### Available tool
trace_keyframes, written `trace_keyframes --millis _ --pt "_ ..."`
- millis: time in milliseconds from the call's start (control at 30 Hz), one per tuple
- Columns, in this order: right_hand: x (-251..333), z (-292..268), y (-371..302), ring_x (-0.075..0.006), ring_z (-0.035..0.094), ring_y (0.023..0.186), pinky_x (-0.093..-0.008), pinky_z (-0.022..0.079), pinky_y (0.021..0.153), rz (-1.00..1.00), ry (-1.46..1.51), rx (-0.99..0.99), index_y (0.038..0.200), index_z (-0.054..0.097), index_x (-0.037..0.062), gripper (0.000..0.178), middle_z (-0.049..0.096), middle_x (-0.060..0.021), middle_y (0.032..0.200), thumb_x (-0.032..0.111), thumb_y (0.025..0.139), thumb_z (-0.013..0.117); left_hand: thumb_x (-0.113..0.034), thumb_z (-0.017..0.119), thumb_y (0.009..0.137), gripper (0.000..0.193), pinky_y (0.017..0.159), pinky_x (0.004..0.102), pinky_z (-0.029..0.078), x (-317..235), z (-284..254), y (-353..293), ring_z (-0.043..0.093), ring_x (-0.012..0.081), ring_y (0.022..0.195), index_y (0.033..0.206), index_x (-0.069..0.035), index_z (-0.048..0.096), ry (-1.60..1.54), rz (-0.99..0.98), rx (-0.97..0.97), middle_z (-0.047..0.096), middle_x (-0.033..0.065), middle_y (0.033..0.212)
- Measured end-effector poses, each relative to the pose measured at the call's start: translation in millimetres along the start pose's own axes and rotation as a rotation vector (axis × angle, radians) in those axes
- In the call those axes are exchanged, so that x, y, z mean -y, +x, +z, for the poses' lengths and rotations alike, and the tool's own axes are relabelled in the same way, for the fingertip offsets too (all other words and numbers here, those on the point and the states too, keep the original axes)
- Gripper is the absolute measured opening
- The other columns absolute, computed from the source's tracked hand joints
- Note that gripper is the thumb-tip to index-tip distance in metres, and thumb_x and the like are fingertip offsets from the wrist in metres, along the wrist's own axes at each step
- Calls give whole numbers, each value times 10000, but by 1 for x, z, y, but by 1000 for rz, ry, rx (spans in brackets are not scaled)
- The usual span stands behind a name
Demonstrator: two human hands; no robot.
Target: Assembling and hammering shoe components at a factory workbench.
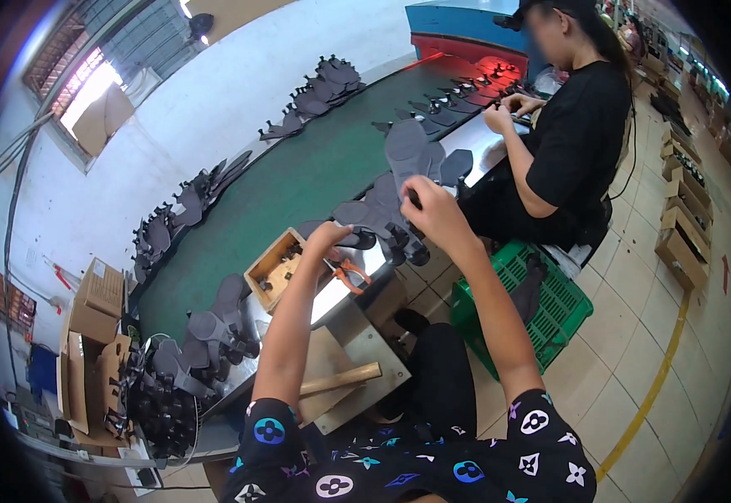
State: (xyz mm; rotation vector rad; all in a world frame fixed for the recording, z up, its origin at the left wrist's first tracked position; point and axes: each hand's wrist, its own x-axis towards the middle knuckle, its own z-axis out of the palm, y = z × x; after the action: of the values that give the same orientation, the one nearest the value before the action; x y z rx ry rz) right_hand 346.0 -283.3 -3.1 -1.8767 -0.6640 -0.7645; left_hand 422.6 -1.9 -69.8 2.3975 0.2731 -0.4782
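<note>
My left hand (325,240) is closed at the end of a dark shoe piece (360,241), over the bench edge. Its fingertips are partly hidden. Higher and to the right, my right hand (432,211) is curled with thumb and fingers together. Something small and black shows between them, too small to name. Just beyond it a large grey sandal sole (407,147) stands out above the others; I cannot tell whether the hand touches it. More grey sandal soles (365,215) with black parts lie heaped between the hands.
A wooden box (254,275) of small parts and orange-handled pliers (349,277) sit near my left forearm. A hammer handle (340,380) lies below. Soles line the green conveyor belt (298,168). A co-worker (579,126) sits at right by a green crate (579,312).
</note>
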Motion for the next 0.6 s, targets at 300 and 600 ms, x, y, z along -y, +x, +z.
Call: trace_keyframes --millis 300,600 --pt "-123 56 32 -257 634 1036 -502 575 734 943 50 747 1087 671 0 980 648 -132 1098 888 693 537 -271 801 830 651 686 360 469 -12 15 34 547 287 931 1351 -160 426 -785 -590 116 513 189 1083" --pt "-88 112 50 -406 326 1414 -670 332 1039 1362 197 723 1368 514 -7 1084 385 -247 1497 888 781 343 -167 762 804 372 848 481 475 -9 3 25 508 328 948 1012 -61 472 -924 -730 -30 466 106 983"
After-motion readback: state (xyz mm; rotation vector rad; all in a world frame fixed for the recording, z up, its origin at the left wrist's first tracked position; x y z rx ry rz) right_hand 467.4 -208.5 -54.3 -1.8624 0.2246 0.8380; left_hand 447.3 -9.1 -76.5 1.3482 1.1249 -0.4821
